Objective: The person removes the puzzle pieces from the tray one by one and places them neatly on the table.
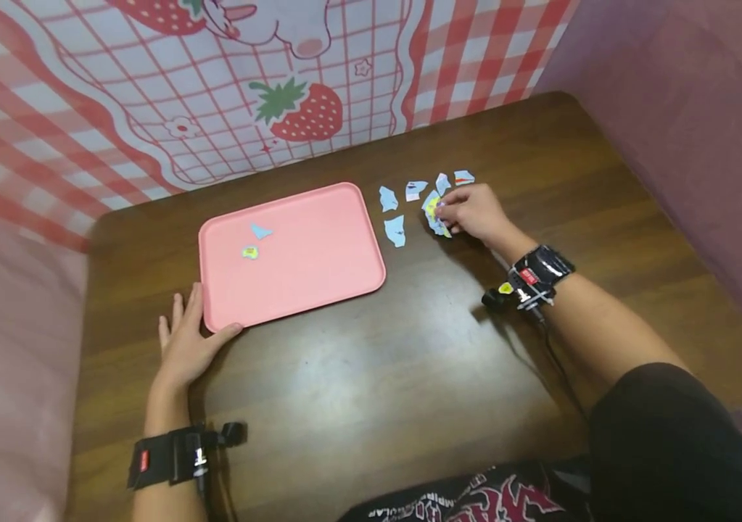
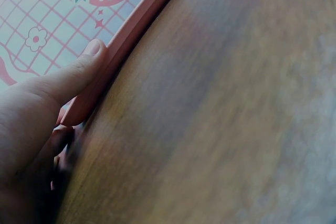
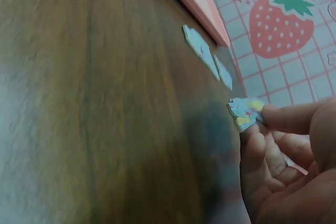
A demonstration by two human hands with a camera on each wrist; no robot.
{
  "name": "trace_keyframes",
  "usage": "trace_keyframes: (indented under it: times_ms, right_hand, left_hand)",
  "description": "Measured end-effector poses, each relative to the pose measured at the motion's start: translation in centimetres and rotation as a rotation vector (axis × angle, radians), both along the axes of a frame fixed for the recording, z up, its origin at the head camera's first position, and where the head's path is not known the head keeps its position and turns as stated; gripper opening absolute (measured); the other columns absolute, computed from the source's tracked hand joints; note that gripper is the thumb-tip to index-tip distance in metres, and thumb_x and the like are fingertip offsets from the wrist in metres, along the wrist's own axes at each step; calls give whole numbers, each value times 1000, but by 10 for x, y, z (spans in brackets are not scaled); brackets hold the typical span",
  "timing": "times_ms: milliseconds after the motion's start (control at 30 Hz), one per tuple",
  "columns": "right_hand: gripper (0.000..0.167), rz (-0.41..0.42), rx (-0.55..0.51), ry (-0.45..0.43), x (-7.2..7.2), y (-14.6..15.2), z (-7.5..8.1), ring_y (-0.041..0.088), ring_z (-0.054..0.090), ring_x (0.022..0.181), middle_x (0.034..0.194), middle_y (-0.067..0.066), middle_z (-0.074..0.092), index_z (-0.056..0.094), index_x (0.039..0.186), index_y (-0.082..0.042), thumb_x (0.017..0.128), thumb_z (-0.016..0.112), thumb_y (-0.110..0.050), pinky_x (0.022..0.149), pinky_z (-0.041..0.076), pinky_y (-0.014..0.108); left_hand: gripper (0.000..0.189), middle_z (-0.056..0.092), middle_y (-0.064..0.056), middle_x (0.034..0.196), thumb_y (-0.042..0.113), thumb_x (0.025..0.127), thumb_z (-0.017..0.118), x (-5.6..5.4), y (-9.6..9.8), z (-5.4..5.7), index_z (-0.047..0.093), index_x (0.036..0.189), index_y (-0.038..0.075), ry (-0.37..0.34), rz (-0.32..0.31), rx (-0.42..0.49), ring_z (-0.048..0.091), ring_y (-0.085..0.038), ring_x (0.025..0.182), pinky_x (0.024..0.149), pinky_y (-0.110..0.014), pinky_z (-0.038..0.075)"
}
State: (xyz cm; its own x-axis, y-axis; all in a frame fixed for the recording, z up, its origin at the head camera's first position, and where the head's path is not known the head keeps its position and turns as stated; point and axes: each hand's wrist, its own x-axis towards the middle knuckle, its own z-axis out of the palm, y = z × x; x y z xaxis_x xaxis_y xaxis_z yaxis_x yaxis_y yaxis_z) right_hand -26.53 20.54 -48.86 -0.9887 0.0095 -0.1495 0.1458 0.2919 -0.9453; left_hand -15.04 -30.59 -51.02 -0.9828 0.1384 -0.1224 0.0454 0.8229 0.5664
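Observation:
My right hand [image 1: 478, 214] pinches a torn-edged, light-blue printed paper piece [image 3: 244, 113] with yellow patches between thumb and fingers, right of the tray. Whether it is one piece or several together, I cannot tell. Similar paper pieces lie close by: a larger one [image 1: 394, 231], one [image 1: 388, 199] behind it, and more toward the back, including one with a red stripe [image 1: 464, 177]. The left hand [image 1: 188, 344] rests at the near left corner of the pink tray [image 1: 318, 246], thumb on its rim, other fingers stretched along its left side.
On the tray lie a blue paper scrap [image 1: 260, 231] and a small yellow one [image 1: 250, 252]. A strawberry-print cloth [image 1: 371, 80] hangs behind the brown wooden table [image 1: 344, 377]. Pink drapes [image 1: 671, 145] flank both sides. Cables run from both wrist cameras.

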Motion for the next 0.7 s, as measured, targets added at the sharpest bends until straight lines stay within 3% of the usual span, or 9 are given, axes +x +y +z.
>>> trace_keyframes:
  times_ms: [167,300,433,700]
  right_hand:
    - [20,39,202,13,-3,-6,2,5,61,50,67,2,68,72,101,8,87,74,-7,51,53,20]
    - [36,72,346,18,-5,-12,2,7,63,52,71,3,71,70,116,3,83,76,-10,56,51,21]
    - [51,124,486,50,-6,-16,3,8,63,54,67,1,70,65,128,1,80,76,-11,69,47,29]
    - [45,196,609,101,-11,-20,5,12,62,57,61,0,66,67,119,6,78,74,-10,79,47,43]
  left_hand:
    - [105,3,-13,169,56,92,67,0,0,-1,2,164,14,-1,5,-3,-12,-38,152,112,-64,-18]
    - [106,2,-12,169,56,92,67,0,-1,0,1,164,15,-9,8,-5,-13,-37,153,113,-64,-18]
    - [106,2,-11,169,57,92,66,1,-3,1,0,164,15,-19,12,-9,-14,-36,152,113,-63,-19]
    - [108,5,-12,169,60,90,66,-3,-3,1,1,164,14,-15,17,-30,-11,-37,153,113,-64,-16]
